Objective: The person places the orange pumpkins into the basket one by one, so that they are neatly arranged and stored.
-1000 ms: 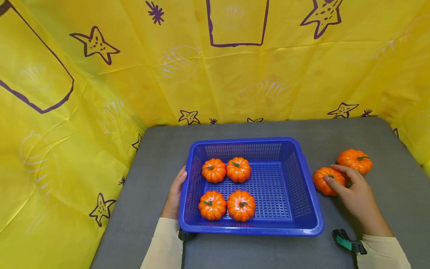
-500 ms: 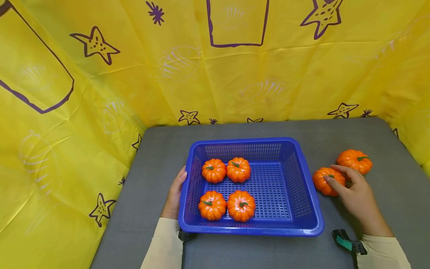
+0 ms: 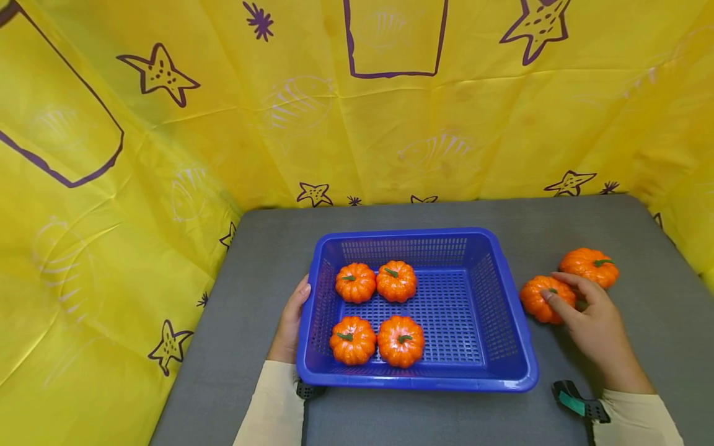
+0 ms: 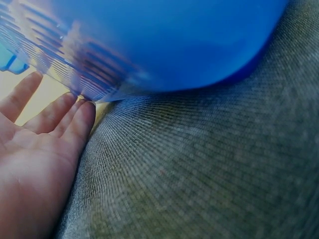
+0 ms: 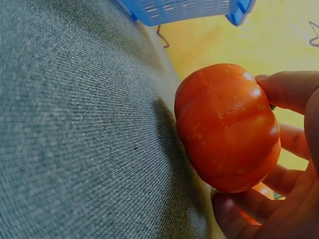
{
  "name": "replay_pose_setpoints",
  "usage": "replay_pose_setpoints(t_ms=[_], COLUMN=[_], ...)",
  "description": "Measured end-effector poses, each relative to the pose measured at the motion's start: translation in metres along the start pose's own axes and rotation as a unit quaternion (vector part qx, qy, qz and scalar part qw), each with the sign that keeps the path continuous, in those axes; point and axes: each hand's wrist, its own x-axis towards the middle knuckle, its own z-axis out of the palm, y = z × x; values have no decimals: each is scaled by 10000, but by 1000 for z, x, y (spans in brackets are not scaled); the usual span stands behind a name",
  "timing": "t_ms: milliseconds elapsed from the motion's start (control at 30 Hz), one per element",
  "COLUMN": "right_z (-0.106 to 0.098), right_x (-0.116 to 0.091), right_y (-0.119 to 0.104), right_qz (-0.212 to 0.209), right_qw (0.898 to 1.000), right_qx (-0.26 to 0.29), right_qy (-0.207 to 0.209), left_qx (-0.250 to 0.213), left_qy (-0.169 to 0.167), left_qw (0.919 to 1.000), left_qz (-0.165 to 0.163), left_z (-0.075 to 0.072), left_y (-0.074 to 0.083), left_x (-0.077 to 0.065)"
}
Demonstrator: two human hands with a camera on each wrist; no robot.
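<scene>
A blue plastic basket (image 3: 415, 383) stands on the grey table with several small orange pumpkins inside, among them one at its front (image 3: 400, 342). My left hand (image 3: 291, 322) rests against the basket's left side; in the left wrist view its fairly straight fingers (image 4: 75, 119) touch the slotted wall. To the right of the basket my right hand (image 3: 594, 322) grips another orange pumpkin (image 3: 540, 300) between thumb and fingers. In the right wrist view that pumpkin (image 5: 227, 127) is held on its side close to the table cloth. Its green stem is mostly hidden by the fingers.
One more orange pumpkin (image 3: 589, 266) lies just behind the right hand. A yellow cloth (image 3: 368, 142) with starfish drawings hangs behind and beside the grey table (image 3: 268, 248). Black straps circle both wrists, such as the right strap (image 3: 580, 402).
My right hand has shifted very slightly to the right and up in the head view, with the gripped pumpkin. The left hand and the basket have stayed in place.
</scene>
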Motion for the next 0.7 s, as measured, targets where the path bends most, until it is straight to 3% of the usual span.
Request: replay_pose_setpoints(t_ms=[700], right_z=[-3], right_x=[-2], right_y=[-12], right_qz=[64], right_qw=[9998], right_qx=[56], right_qy=[167], left_qx=[34], left_qy=[-79], left_qw=[10000], left_qz=[17], left_z=[-1], left_y=[0], left_x=[1])
